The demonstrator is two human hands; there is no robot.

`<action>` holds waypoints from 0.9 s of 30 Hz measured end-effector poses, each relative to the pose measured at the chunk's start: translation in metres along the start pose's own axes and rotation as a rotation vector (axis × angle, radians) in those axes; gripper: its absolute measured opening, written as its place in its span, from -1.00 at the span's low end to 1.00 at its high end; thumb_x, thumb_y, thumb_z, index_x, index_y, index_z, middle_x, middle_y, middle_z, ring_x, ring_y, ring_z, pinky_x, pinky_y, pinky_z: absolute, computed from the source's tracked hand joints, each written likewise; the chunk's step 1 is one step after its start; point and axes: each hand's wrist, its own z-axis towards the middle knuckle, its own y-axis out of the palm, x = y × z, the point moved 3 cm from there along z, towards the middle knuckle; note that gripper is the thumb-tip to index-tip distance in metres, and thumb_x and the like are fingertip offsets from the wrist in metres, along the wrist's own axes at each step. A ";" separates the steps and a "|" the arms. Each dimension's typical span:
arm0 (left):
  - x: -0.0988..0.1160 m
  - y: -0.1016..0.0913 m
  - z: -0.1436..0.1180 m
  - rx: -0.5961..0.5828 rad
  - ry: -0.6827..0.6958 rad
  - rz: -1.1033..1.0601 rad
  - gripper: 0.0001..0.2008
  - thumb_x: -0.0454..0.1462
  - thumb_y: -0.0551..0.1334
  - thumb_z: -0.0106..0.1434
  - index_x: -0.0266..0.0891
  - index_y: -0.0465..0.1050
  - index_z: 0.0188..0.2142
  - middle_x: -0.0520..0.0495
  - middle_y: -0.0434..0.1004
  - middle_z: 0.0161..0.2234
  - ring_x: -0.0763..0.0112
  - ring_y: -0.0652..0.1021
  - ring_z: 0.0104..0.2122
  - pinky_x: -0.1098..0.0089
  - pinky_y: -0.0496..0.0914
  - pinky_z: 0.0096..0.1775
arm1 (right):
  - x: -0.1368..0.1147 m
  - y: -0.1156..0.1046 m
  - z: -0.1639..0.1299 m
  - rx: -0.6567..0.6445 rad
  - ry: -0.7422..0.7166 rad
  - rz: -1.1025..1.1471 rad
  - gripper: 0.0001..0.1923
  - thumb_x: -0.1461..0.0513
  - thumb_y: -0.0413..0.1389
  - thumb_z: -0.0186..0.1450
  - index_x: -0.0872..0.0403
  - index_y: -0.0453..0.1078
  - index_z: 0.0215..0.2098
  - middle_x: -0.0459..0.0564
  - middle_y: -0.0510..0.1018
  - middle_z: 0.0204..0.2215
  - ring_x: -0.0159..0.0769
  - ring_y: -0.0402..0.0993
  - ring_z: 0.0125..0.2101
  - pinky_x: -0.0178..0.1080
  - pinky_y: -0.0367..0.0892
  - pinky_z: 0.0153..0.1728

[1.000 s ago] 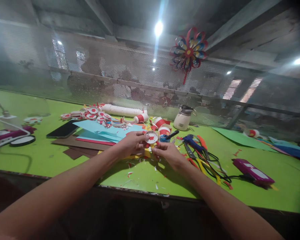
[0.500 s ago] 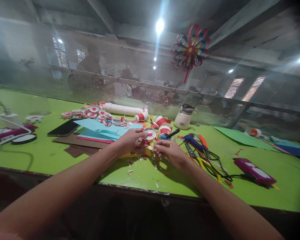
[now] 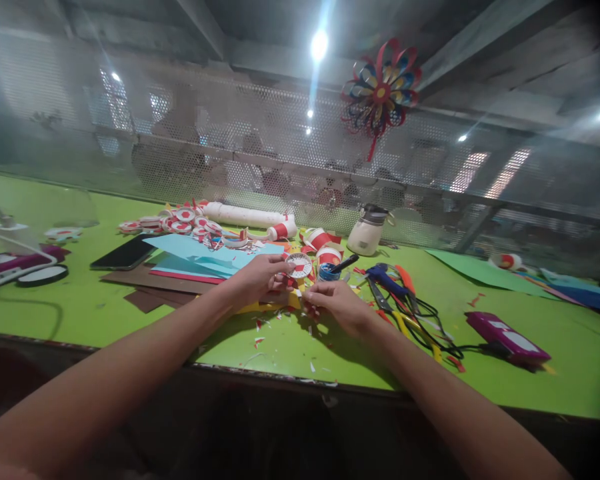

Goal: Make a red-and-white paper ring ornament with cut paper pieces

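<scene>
A small round paper disc (image 3: 299,265), white with red marks, stands tilted up off the surface (image 3: 130,320), pinched at its left edge by the fingers (image 3: 279,268) of the left hand (image 3: 258,280). That hand is curled, thumb and forefinger closed on the disc, the other fingers folded beneath; its forearm runs long and straight from the lower left corner. The right hand (image 3: 336,303) lies just below and to the right of the disc, knuckles up, fingers bent down toward the yellow paper (image 3: 260,307) under both hands; whether they grip anything cannot be told. Its forearm comes in from the lower right, so the two arms meet in a narrow wedge.

Just beyond the fingers stand a blue pot with a black brush (image 3: 333,268) and red-and-white striped rolls (image 3: 323,244). To the left of the left hand lie light blue sheets (image 3: 200,257) on brown ones, a dark phone (image 3: 125,253), and farther back a heap of finished red-and-white discs (image 3: 180,222) beside a white tube (image 3: 245,217). To the right of the right hand lie scissors (image 3: 387,283), black cables and a purple device (image 3: 507,337). Paper scraps (image 3: 257,341) are scattered near the wrists. A colourful paper pinwheel (image 3: 380,93) hangs on the mesh screen above.
</scene>
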 end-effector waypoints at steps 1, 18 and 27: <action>-0.001 0.001 0.000 -0.012 -0.006 0.004 -0.84 -0.32 0.34 0.03 -0.32 0.43 -0.37 -0.10 0.49 -0.49 0.47 0.48 -0.53 0.43 0.41 -0.46 | 0.001 0.000 0.000 0.004 0.000 0.004 -0.71 0.07 0.23 0.09 0.16 0.43 -0.54 -0.06 0.47 -0.62 -0.47 0.27 -0.63 -0.31 0.21 -0.53; -0.001 0.007 -0.004 -0.028 -0.058 0.015 -0.85 -0.34 0.32 0.06 -0.33 0.47 -0.33 -0.20 0.55 -0.34 0.45 0.52 -0.45 0.42 0.43 -0.37 | 0.008 -0.002 0.003 0.104 0.021 0.112 -0.80 0.14 0.24 0.09 0.13 0.45 -0.51 -0.09 0.45 -0.61 -0.48 0.25 -0.65 -0.31 0.14 -0.55; -0.003 0.003 -0.001 -0.055 -0.038 -0.001 -0.85 -0.34 0.33 0.06 -0.32 0.46 -0.33 -0.20 0.55 -0.32 0.45 0.53 -0.45 0.40 0.43 -0.34 | 0.005 -0.002 0.001 0.081 -0.004 0.085 -0.78 0.13 0.23 0.11 0.13 0.44 -0.53 -0.08 0.44 -0.62 -0.48 0.25 -0.64 -0.31 0.13 -0.54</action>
